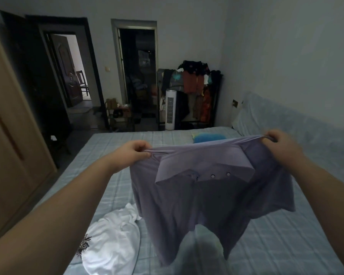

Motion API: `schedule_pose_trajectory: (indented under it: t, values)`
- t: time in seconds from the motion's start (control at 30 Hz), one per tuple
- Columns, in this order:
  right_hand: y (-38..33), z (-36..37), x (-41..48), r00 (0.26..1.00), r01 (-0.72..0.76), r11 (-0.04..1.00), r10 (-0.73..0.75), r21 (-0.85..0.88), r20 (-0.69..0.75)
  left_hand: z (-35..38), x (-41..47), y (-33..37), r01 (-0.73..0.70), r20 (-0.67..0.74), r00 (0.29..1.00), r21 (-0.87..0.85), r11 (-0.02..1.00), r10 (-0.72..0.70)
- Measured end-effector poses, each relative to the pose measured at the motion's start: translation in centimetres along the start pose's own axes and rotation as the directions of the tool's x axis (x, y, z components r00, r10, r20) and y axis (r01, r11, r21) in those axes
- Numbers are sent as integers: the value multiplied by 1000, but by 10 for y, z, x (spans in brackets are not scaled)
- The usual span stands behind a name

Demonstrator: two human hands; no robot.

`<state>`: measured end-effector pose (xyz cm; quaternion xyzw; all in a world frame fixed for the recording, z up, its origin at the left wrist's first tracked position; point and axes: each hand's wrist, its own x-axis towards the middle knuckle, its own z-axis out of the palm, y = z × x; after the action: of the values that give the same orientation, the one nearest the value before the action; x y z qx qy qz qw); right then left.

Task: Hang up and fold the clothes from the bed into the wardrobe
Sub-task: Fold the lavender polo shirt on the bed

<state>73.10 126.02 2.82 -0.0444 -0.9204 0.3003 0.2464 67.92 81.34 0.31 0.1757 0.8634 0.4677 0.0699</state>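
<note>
Hands: both up over the bed, each pinched shut on a shoulder of the purple shirt [207, 187].
Left hand [134, 152]: fingers curled tight, thumb and forefinger nipping the shirt's left shoulder seam.
Right hand [280, 142]: closed on the other shoulder, fabric bunched under the fingertips.
Shirt: held spread and hanging clear above the bed [276, 245], collar folded toward the camera, two pale buttons showing below it; no brand or label readable.
White tee [111, 241]: lying crumpled on the bed at lower left, just beside the shirt's hanging hem; dark tribal-style print on it, no legible words.
Blue item [210, 138]: on the far side of the bed, partly hidden behind the shirt; can't tell what it is.
Wardrobe [12, 135]: tan wood, at the left edge, beside the bed; doors look closed.
Rack [197, 90]: in the far corner, loaded with dark, orange and patterned clothes.
Fan [169, 110]: white tower, standing just left of the rack.
Writing: none readable anywhere.
</note>
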Motion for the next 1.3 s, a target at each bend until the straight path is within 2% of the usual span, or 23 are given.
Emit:
schedule_pose_trajectory:
  t: [0.07,0.17,0.23,0.43,0.53,0.7,0.8,1.0,1.17,1.3]
  values:
    - [-4,2,0,1000,13,1000,-13,23,7,-7,6,-2,8,-26,1000,74,997,-6]
    - [-6,8,0,1000,29,999,-29,14,3,-8,16,-1,-12,-157,987,119,993,30]
    - [-6,10,-1,1000,25,1000,-25,4,-2,-11,20,0,-29,-223,972,221,975,79]
    - [-5,4,-2,998,29,999,-30,-22,-62,-20,22,-11,-101,-241,947,399,911,211]
    - [-5,-2,1,995,61,996,-66,-65,-69,-18,24,-11,-160,-255,928,390,907,273]
    - [3,2,14,993,83,991,-91,-103,-81,-13,41,-18,-190,-293,908,352,917,300]
    - [22,20,28,995,89,987,-95,-134,-39,-1,61,-36,-142,-299,919,357,923,257]
    - [99,91,69,997,-16,991,26,-133,78,48,132,-86,-61,-267,947,393,917,178]
    - [183,172,128,964,-87,993,104,-79,244,101,219,-143,164,-295,955,392,905,-45]
    - [253,258,180,916,-131,989,144,-60,375,144,288,-193,336,-327,919,361,870,-219]
